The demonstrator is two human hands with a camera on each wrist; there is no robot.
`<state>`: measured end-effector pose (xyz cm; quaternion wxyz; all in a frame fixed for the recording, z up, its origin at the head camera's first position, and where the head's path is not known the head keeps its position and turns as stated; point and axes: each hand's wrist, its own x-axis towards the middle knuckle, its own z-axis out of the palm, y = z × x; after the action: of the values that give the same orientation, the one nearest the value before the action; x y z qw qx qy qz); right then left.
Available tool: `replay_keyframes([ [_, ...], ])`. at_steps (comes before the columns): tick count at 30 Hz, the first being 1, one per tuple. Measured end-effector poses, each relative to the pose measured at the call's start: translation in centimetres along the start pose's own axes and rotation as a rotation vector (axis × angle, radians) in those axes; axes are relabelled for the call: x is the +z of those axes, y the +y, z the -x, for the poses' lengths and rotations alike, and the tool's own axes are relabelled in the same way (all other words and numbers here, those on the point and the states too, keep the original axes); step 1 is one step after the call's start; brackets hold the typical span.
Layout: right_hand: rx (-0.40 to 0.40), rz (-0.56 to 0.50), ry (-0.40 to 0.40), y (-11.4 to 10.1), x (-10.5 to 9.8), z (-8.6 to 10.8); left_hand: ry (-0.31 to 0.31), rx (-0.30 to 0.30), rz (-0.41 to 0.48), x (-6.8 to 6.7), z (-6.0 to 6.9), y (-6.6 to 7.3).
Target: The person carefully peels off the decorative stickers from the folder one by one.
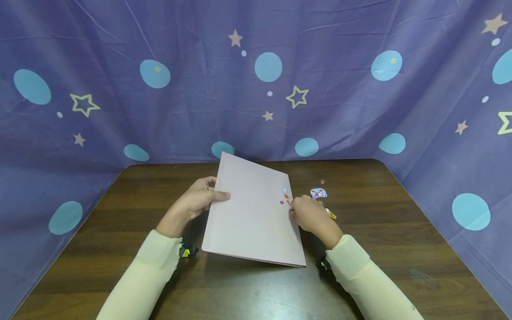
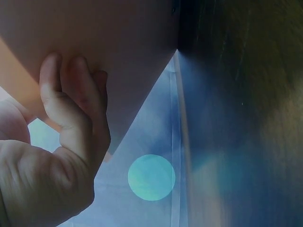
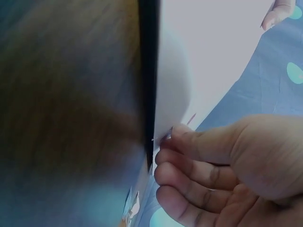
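Note:
A large white folder (image 1: 256,213) stands tilted over the wooden table, its left side raised. My left hand (image 1: 196,198) grips its left edge, thumb on the front face. In the left wrist view, the fingers of that left hand (image 2: 75,118) lie against the back. At the right edge, my right hand (image 1: 310,213) has curled fingers, with thumb and index fingertips together at a small red sticker (image 1: 289,202) on the face. The right wrist view shows this hand (image 3: 227,165) close against the folder (image 3: 203,47); the sticker is mostly hidden there. Several small stickers, including an orange one (image 1: 286,196), dot the cover.
On the brown wooden table (image 1: 384,213), beyond my right hand, lie a larger cartoon sticker (image 1: 318,193), a yellow piece (image 1: 331,214) and a tiny red-green piece (image 1: 322,182). A purple curtain (image 1: 336,102) with stars and dots hangs behind the table.

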<state>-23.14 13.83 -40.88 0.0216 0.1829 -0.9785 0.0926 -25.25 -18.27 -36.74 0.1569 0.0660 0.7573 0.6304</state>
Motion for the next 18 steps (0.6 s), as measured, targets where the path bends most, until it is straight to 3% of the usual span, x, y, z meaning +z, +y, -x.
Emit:
replay_keyframes([
  [18,0.014,0.071,0.001,-0.16,0.36,-0.03,-0.012,-0.001,0.001,0.02,-0.08,-0.19],
])
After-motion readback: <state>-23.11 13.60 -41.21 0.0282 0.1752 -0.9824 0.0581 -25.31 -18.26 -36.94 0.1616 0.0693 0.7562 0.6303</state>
